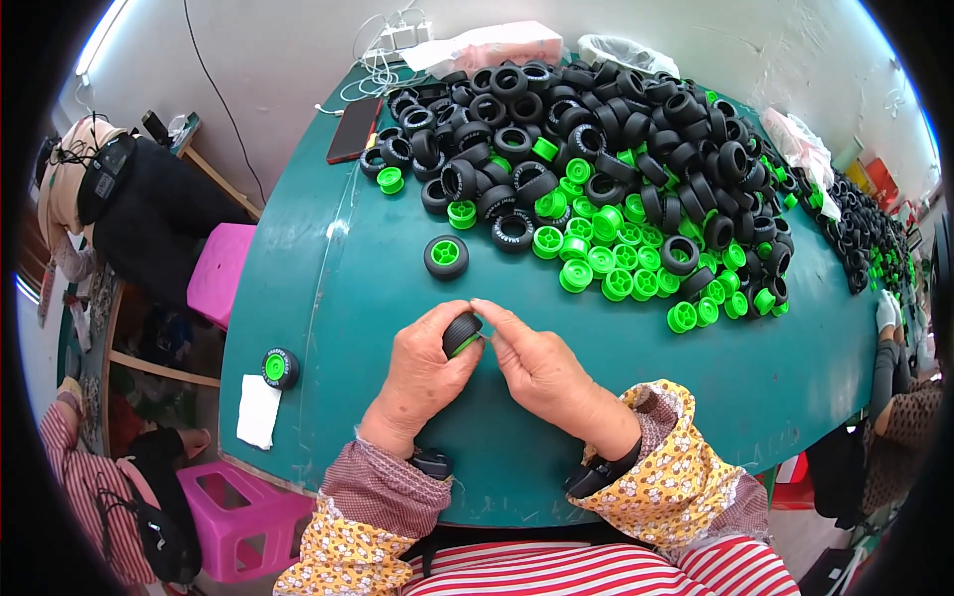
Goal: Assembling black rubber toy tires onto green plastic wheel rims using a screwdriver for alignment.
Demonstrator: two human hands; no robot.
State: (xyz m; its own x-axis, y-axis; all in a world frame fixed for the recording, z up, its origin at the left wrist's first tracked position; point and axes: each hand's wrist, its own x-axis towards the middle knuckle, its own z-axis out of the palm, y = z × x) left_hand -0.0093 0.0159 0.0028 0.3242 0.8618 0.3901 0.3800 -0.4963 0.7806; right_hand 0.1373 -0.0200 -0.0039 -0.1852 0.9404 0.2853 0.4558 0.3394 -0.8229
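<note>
Now | left hand (419,360) grips black tyre (459,332) | right hand (545,372) against it

Held tyre (460,336): black, rubber-like, matt, ribbed tread.
Tyre heap (636,129): same rubber-like material, dull finish, pale lettering on some sidewalls.
Loose wheel rims (624,256): bright green moulded plastic, smooth, glossy.
Tabletop (378,278): green, smooth, semi-gloss, reflecting light at left; scuffed near the front edge.
Phone (355,129): dark, glossy, glass-like face.
Folded sheet (259,411): white, soft, matt, tissue-like paper.
Pink stool (221,268): moulded plastic, smooth, slight sheen.
Sleeve covers (676,467): printed woven cloth, matt, creased.
Striped garment (596,571): soft cloth, matt.
Power strip (399,38): white plastic, smooth.
Wooden bar (164,369): pale wood, matt.
Wall (288,50): painted, mostly smooth, matt.
</note>
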